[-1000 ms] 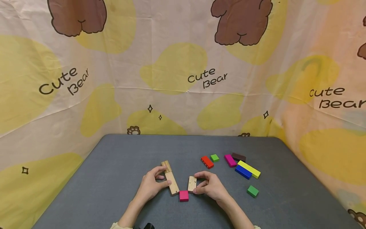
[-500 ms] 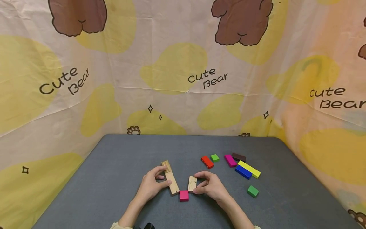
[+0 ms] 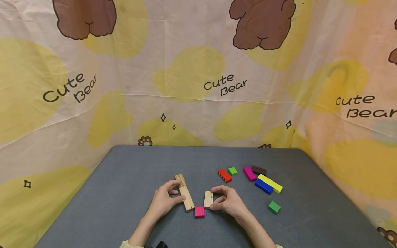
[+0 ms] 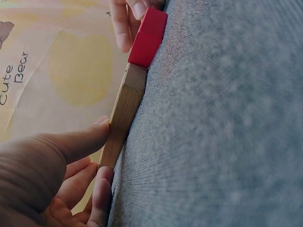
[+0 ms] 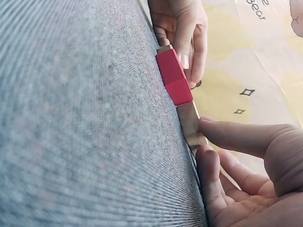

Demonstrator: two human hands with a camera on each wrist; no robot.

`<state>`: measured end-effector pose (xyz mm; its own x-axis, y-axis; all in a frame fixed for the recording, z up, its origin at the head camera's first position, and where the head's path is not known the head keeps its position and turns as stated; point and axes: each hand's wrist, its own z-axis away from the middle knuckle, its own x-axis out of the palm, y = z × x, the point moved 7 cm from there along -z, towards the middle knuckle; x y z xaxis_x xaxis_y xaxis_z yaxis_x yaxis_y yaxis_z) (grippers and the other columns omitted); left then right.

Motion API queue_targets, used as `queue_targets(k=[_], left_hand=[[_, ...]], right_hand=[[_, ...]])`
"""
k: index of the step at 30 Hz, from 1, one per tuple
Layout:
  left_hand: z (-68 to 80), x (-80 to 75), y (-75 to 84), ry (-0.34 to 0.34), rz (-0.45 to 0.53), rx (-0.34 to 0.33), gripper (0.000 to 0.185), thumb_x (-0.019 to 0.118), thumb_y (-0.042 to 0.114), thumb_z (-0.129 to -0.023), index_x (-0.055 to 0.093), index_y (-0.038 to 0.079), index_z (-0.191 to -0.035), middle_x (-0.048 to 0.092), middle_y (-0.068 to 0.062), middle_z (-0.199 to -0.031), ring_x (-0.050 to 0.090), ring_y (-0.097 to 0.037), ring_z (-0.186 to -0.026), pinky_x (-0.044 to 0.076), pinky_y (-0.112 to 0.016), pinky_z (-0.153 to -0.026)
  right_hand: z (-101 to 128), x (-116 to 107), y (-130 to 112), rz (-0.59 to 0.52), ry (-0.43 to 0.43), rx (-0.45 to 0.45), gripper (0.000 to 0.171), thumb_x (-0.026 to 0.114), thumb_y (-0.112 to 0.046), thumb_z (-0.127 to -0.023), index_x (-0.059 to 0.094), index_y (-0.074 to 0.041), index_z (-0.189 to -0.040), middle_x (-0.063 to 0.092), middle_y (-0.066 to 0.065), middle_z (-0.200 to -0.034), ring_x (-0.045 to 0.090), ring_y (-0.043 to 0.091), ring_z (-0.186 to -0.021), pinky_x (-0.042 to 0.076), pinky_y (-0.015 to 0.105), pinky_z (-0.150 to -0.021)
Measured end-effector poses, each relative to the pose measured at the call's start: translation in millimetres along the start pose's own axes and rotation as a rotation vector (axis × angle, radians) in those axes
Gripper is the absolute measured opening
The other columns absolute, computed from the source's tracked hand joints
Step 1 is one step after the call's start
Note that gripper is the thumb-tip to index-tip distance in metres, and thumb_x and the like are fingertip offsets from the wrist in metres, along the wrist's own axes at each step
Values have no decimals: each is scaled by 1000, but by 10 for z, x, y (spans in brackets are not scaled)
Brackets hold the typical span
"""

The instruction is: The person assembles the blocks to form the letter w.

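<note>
On the grey table, my left hand (image 3: pixel 163 199) pinches a long pale wooden block (image 3: pixel 187 200), its thumb on the block's face. A shorter wooden block (image 3: pixel 180 178) continues the line at the far end, partly behind the index finger. My right hand (image 3: pixel 228 202) holds another pale wooden block (image 3: pixel 208 199) by its right side between thumb and index finger. Between the near ends of these two sides sits a pink block (image 3: pixel 200 212), forming a V-like shape. In the left wrist view the pink block (image 4: pixel 148 42) touches the wooden block (image 4: pixel 122 120), all lying flat.
Loose blocks lie to the right: red (image 3: pixel 224 175), light green (image 3: pixel 233 171), magenta (image 3: pixel 250 174), dark brown (image 3: pixel 258 169), yellow (image 3: pixel 274 184), blue (image 3: pixel 264 186) and green (image 3: pixel 274 207). A patterned cloth (image 3: pixel 198 82) stands behind the table. A black object (image 3: pixel 161 245) shows at the bottom edge.
</note>
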<state>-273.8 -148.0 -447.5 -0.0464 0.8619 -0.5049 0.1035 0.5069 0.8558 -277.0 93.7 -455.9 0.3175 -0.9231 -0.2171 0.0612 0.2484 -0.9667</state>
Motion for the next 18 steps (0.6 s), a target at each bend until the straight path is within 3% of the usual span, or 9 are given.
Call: queue_targets(k=[7,18], left_hand=[[-4,2,-2,3,3,14,58,87,20,-76,64,11,-129,63,-9,-128,62,-16,-95,48,-45,-84],[3,-1,8,4,-8,8,58,87,20,-76,64,12,-129,63,-9,-128,63,-16,-95,48,-47,-85]], right_hand=[[0,-33,-8,21,27,8,56,88,-10,-74,62,-2,-123,63,9,-106,63,21,-74,49,33,-64],[7,-113,-59,-20,53,-32,51,84,-11,-79,62,1,-123,64,12,-117,62,22,-73,54,36,-68]])
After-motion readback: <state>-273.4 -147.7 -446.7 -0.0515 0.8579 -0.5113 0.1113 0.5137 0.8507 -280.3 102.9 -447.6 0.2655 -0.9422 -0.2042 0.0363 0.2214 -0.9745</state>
